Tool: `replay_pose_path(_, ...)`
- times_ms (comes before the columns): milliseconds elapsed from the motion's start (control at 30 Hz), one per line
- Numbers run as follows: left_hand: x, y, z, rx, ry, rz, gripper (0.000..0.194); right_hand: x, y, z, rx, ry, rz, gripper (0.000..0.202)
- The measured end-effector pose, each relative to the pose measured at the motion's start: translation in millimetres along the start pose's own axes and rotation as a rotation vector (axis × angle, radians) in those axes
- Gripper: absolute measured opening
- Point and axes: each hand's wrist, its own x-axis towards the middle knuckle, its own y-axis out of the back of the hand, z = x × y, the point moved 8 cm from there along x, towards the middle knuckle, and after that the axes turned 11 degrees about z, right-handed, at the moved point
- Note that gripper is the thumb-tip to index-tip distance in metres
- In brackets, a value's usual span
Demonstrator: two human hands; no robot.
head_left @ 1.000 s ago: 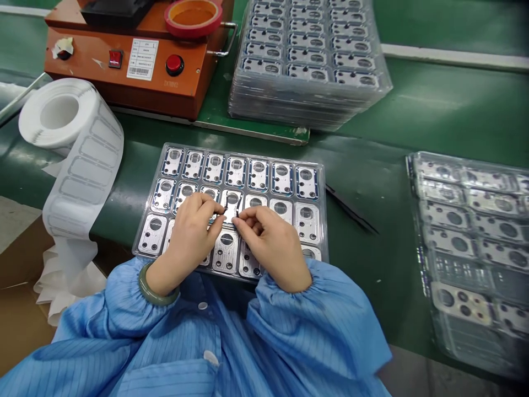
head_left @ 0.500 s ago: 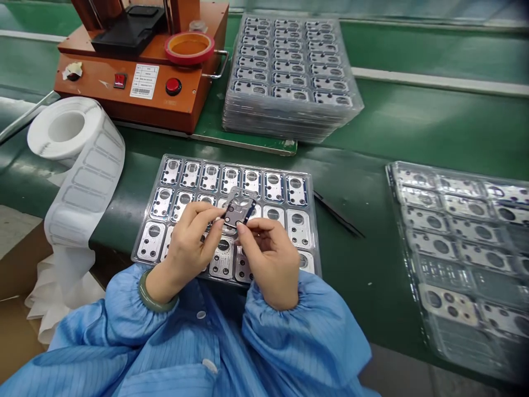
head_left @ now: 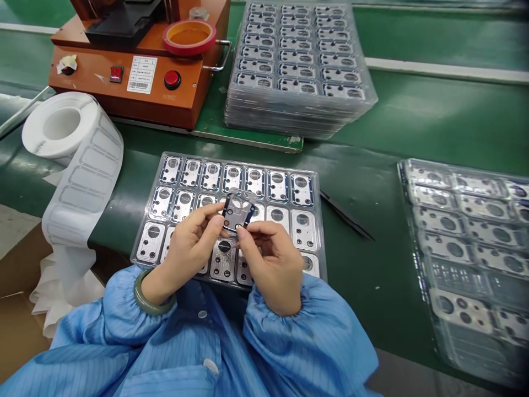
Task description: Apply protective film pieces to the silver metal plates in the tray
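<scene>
Fingertips of the left hand (head_left: 188, 245) and right hand (head_left: 270, 259) pinch 1 metal plate (head_left: 237, 212) together, lifted and tilted above the clear tray (head_left: 308, 259); 1 second ago both hands pressed low among the tray's pockets; tweezers (head_left: 346, 216) lie beside the tray.

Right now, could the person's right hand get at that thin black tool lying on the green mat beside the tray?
Probably yes: the black tool lies bare on the mat with nothing over it, but the right hand is pinching a metal part with the left hand.
</scene>
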Motion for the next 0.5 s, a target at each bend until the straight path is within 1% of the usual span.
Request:
replay_pose_path(100,0.6,1.1,-1.5,-0.045,0.065,0.013,0.028,-0.6,-1.5,-1.7,-0.015,0.022,-0.013,0.004)
replay_pose_path(300,0.4,3.6,-4.6,-0.044,0.148,0.032,0.026,-2.0,-2.2,-0.9,-0.015,0.019,-0.024,0.006)
replay_pose_path(500,0.9,2.8,-4.4,-0.073,0.152,0.023,0.018,-2.9,-2.6,0.9,-0.021,0.010,-0.039,0.004)
